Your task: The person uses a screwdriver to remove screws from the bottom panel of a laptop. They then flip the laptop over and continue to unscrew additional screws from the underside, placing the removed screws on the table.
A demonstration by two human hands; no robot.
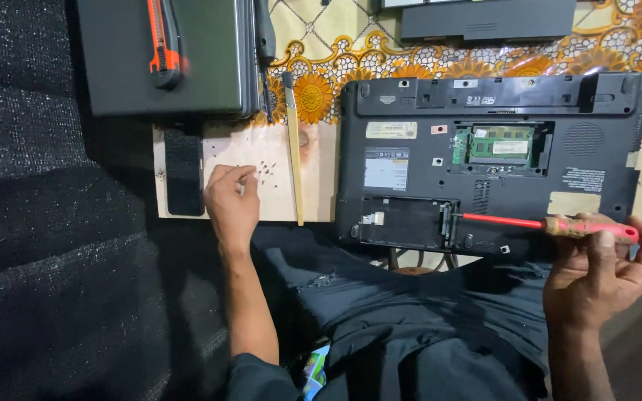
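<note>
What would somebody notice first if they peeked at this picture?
Probably the black laptop lying upside down in the middle right, with a green memory board showing through an opened hatch. The right hand holds a red screwdriver against its lower edge. The left hand pinches something small beside tiny screws on the pale board.

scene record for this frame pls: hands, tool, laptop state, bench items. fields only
left hand: fingertips pinched beside small screws on pale board
right hand: grips red screwdriver, tip at the empty bay
laptop: upside down, covers off, green memory module exposed
bench: thin brush; orange utility knife on a closed dark case
</note>
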